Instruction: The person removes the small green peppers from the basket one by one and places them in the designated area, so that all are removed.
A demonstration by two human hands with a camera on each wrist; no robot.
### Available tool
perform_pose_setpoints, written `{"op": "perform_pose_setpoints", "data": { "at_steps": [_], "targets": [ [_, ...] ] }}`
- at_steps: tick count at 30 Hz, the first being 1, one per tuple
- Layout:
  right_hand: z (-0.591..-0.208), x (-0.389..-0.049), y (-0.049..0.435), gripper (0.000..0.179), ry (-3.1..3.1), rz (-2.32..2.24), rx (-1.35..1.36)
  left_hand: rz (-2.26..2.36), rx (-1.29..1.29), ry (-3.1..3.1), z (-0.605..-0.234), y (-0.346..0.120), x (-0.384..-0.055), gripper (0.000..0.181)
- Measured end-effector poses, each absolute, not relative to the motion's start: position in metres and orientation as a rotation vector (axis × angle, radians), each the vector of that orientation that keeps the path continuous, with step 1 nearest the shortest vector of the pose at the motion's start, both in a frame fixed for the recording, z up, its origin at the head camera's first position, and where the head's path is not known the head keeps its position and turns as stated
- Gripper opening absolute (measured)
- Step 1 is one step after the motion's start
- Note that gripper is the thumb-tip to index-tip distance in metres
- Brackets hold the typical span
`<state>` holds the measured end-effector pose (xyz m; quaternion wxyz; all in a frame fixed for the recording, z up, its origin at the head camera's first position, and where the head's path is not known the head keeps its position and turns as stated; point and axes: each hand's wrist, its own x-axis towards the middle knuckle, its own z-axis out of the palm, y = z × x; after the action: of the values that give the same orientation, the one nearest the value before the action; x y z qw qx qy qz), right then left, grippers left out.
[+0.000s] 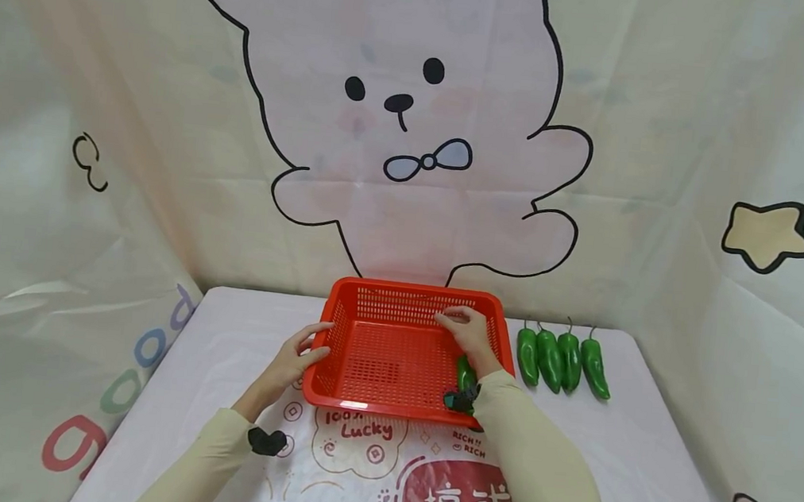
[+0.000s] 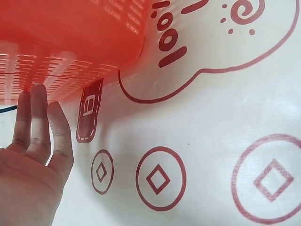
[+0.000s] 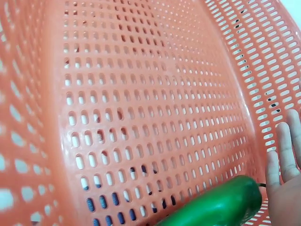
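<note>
A red plastic basket (image 1: 388, 413) with slotted walls and floor sits on the table. My left hand (image 1: 290, 359) is at its left side. In the left wrist view, straight fingers (image 2: 40, 117) touch the outside of the basket wall. My right hand (image 1: 468, 335) reaches inside the basket at the right, its fingers extended and holding nothing. Below it, a green chili pepper (image 1: 464, 374) lies along the right side of the basket floor, partly hidden by the right wrist. In the right wrist view, the pepper (image 3: 221, 205) has its stem beside the fingers (image 3: 286, 150).
Several green chili peppers (image 1: 568, 361) lie in a row on the table, right of the basket. A white cloth with printed red drawings (image 1: 360, 479) covers the table in front. A printed curtain (image 1: 404, 227) hangs behind the basket.
</note>
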<state>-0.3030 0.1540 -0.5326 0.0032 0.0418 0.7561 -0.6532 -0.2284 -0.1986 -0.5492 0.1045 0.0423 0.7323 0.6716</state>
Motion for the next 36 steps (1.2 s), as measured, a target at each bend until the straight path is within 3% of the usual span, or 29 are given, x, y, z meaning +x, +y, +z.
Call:
{"op": "perform_pose_setpoints", "data": {
  "at_steps": [14, 36],
  "targets": [
    [-0.543, -0.302, 0.154, 0.032, 2.424, -2.040, 0.245, 1.985, 0.120, 2.157, -0.550, -0.202, -0.228, 0.051],
    [-0.540, -0.304, 0.120, 0.035, 2.020, -2.267, 0.299, 1.978, 0.114, 2.161, -0.554, -0.200, -0.230, 0.050]
  ]
}}
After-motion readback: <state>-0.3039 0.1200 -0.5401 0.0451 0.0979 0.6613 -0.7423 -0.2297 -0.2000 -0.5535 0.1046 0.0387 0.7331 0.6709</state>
